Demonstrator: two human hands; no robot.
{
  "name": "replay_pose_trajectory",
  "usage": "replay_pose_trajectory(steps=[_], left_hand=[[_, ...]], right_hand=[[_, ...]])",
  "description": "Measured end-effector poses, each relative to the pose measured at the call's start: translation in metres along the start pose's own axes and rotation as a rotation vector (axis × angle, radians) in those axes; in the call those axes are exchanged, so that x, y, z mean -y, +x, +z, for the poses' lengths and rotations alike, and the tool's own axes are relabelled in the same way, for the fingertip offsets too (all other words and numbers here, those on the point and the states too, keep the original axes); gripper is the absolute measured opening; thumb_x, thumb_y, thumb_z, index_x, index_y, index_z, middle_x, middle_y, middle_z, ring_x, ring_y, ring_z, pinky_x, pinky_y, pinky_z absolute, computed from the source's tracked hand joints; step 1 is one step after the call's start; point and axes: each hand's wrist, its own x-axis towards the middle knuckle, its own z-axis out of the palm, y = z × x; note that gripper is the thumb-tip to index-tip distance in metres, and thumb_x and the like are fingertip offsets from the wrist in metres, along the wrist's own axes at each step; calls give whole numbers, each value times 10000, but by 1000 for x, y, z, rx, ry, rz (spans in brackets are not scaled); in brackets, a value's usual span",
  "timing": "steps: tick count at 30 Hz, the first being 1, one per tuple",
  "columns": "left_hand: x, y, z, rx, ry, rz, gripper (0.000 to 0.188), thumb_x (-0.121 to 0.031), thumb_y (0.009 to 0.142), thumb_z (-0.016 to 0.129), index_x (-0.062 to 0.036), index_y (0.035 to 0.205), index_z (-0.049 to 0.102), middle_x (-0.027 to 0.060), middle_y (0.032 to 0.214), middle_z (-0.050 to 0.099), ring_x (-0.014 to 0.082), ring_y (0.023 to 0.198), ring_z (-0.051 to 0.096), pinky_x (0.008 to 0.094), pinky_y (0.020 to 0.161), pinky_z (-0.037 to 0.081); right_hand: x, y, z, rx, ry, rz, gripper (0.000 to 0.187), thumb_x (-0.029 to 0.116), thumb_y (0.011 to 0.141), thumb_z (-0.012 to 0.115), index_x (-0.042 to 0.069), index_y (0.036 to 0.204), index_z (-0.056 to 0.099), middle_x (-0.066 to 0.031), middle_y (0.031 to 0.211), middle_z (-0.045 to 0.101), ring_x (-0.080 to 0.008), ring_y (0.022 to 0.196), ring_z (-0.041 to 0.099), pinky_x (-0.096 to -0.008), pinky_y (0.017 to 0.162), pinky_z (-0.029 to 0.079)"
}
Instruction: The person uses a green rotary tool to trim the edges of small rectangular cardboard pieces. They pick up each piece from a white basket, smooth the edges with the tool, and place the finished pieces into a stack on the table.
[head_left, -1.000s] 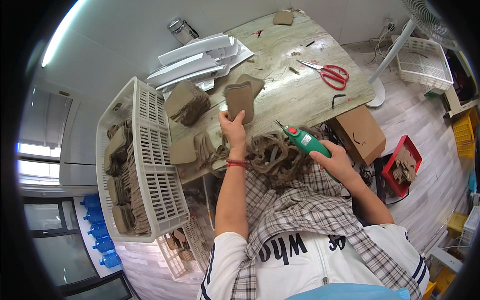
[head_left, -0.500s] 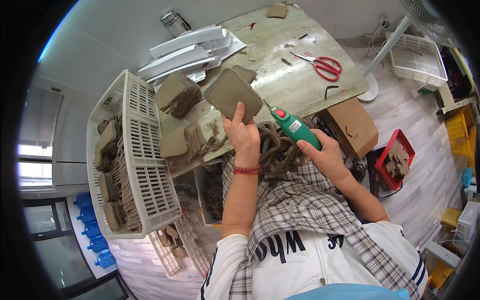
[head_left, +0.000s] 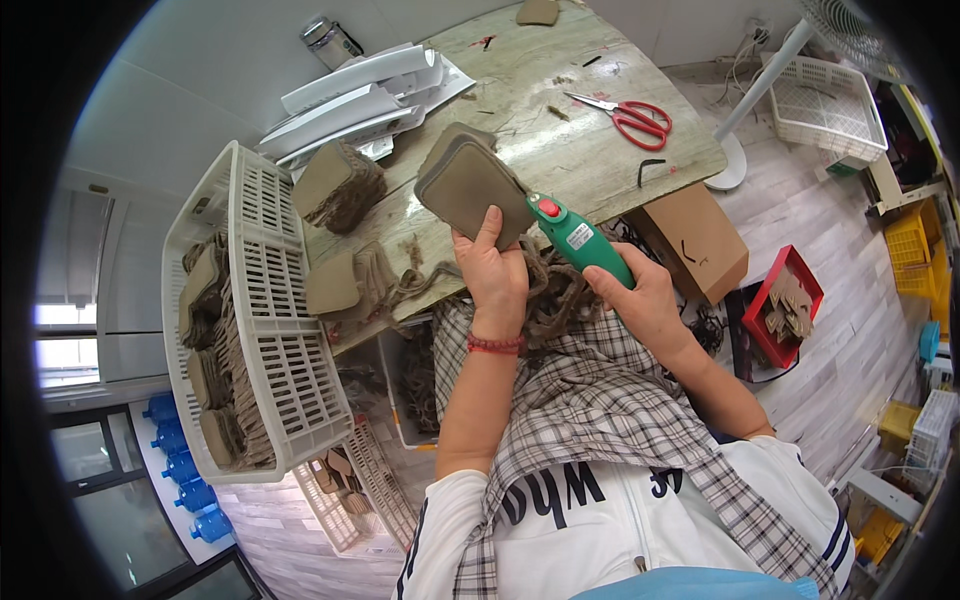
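Observation:
My left hand point(head_left: 495, 280) is closed on a brown square fabric pad point(head_left: 472, 190) with rounded corners, its thumb lying on the flat face. My right hand point(head_left: 640, 300) grips a green handheld power tool point(head_left: 588, 245) with a red button. The tool's thin tip is at the pad's right edge; whether it touches cannot be made out. Left of the pad, a stack of similar pads point(head_left: 335, 185) stands on the table point(head_left: 560, 60). A smaller group of pads point(head_left: 335, 285) rests at the near table edge. Tangled brown fabric strips point(head_left: 555, 300) hang over my lap.
Red-handled scissors point(head_left: 640, 122) and scraps lie on the tabletop, with white papers point(head_left: 365, 105) and a jar point(head_left: 330, 40) behind. At left stands a white crate point(head_left: 290, 330) of pads. A cardboard box point(head_left: 695, 240), red tray point(head_left: 755, 320) and fan point(head_left: 795, 45) are to the right.
The tool has come closer to the pad's right edge, and its tip is now beside it. The view has shifted slightly; both hands keep their holds.

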Motion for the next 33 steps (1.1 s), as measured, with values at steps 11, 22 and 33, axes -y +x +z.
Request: replay_pose_trajectory(steps=[11, 22, 33], left_hand=[[10, -19, -14, 79, 37, -104, 405, 53, 897, 585, -52, 1273, 478, 79, 1237, 581, 227, 1109, 588, 384, 972, 495], [-39, -16, -40, 219, 248, -292, 378, 94, 838, 625, -16, 1191, 552, 94, 1130, 650, 196, 999, 647, 341, 854, 550], [-83, -3, -52, 375, 616, -482, 464, 105, 778, 640, 13, 1229, 575, 83, 1122, 664, 149, 976, 645, 291, 860, 522]], right_hand=[[3, 10, -4, -14, 62, -4, 363, 262, 865, 725, -9, 1087, 630, -30, 735, 623, -74, 590, 550, -239, 533, 449], [4, 9, -38, 127, -62, -5, 392, 277, 850, 735, -6, 1099, 627, -60, 780, 651, -92, 683, 601, -258, 627, 491], [-5, 7, -57, 235, -363, -239, 466, 325, 797, 767, 4, 1102, 622, -143, 846, 675, -239, 740, 676, -324, 693, 524]])
